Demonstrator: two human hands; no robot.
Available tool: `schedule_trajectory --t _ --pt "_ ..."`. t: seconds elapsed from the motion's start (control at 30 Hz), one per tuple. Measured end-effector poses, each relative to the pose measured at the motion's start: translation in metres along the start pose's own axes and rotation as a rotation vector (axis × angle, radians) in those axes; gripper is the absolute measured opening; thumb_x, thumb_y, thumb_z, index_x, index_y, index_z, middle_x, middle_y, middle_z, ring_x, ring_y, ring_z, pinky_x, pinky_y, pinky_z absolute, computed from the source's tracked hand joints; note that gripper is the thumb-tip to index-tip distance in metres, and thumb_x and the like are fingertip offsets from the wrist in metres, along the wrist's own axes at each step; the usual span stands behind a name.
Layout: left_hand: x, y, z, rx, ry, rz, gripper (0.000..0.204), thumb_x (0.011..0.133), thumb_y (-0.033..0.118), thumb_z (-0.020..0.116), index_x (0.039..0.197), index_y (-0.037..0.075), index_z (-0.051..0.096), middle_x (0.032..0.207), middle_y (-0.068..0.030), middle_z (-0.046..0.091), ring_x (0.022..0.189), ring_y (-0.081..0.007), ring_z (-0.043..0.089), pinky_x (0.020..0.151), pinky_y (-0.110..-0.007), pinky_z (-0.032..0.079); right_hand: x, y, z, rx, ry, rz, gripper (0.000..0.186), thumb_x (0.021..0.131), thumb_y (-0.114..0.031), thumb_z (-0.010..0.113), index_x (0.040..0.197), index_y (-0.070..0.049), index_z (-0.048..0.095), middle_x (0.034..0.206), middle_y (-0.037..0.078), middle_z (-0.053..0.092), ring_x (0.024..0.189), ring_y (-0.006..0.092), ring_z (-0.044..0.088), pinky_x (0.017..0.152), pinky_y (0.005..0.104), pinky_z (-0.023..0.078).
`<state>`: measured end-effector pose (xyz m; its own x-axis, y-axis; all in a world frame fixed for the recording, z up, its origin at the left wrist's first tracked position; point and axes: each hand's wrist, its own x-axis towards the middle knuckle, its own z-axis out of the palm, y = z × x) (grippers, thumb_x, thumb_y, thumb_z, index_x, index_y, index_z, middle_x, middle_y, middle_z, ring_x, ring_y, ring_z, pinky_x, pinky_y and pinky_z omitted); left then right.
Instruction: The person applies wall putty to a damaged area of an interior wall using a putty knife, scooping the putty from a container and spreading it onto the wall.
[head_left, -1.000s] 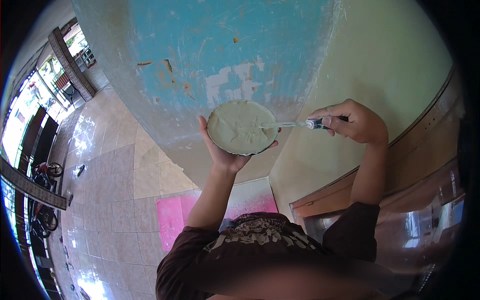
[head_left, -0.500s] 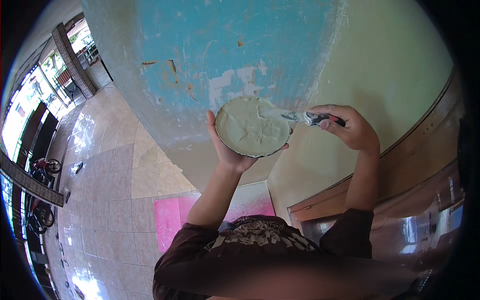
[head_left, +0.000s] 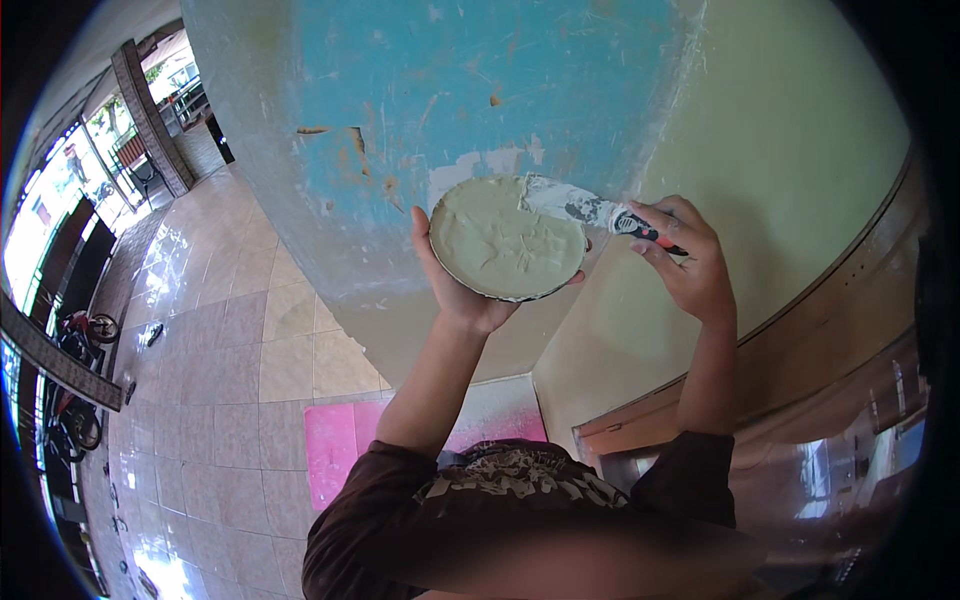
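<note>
My left hand (head_left: 470, 300) holds up a round, shallow container (head_left: 497, 297) from below, its fingers wrapped around the rim. Pale greenish-grey putty (head_left: 495, 240) fills it, with a ridged surface. In my right hand (head_left: 690, 250) is a putty knife (head_left: 640, 228) with a black and red handle, gripped between thumb and fingers. Its flat blade (head_left: 565, 200) is smeared with putty and lies over the far right rim of the container. Whether the blade touches the putty below it is hard to tell.
Ahead stands a wall with a scratched, chipped blue area (head_left: 450, 80) and pale putty patches (head_left: 500, 160). A light green wall (head_left: 790, 120) meets it on the right, above a wooden door (head_left: 800, 380). Below lies a pink mat (head_left: 335, 440) on floor tiles (head_left: 220, 350). Motorcycles (head_left: 80, 420) stand far left.
The putty knife has turned so that its blade's flat face shows, and it has moved toward the container's far right rim. My right hand has shifted slightly left.
</note>
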<state>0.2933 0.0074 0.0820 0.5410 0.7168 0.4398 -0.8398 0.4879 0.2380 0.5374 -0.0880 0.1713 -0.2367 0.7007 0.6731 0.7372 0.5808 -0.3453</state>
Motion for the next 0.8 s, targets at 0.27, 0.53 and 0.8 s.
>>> schedule_trajectory --t 0.27,0.53,0.8 --pt "0.003 0.009 0.014 0.049 -0.038 0.037 0.099 0.087 0.090 0.039 0.152 0.017 0.043 0.151 -0.0149 0.047 0.132 -0.0518 0.050 0.092 -0.089 0.040 0.006 0.024 0.039 -0.167 0.264 -0.257 0.049 0.083 0.005 0.080 0.131 -0.007 0.072 0.107 0.011 0.064 0.090 0.0224 0.061 0.074 0.0323 0.055" --pt "0.008 0.023 -0.003 0.102 -0.186 0.030 0.102 0.087 0.091 0.036 0.155 0.016 0.040 0.156 -0.0175 0.042 0.134 -0.0572 0.047 0.094 -0.088 0.039 0.042 0.055 0.081 0.028 0.316 -0.209 0.053 0.095 -0.001 0.071 0.147 -0.001 0.056 0.105 0.013 0.062 0.087 0.0197 0.060 0.075 0.0296 0.051" --pt "0.015 0.044 -0.031 0.024 -0.117 0.130 0.100 0.088 0.090 0.036 0.156 0.016 0.040 0.158 -0.0177 0.042 0.135 -0.0555 0.047 0.096 -0.089 0.037 0.131 0.084 0.144 0.154 0.388 -0.157 0.058 0.105 -0.013 0.060 0.158 0.001 0.040 0.096 0.013 0.059 0.083 0.0219 0.056 0.078 0.0327 0.050"
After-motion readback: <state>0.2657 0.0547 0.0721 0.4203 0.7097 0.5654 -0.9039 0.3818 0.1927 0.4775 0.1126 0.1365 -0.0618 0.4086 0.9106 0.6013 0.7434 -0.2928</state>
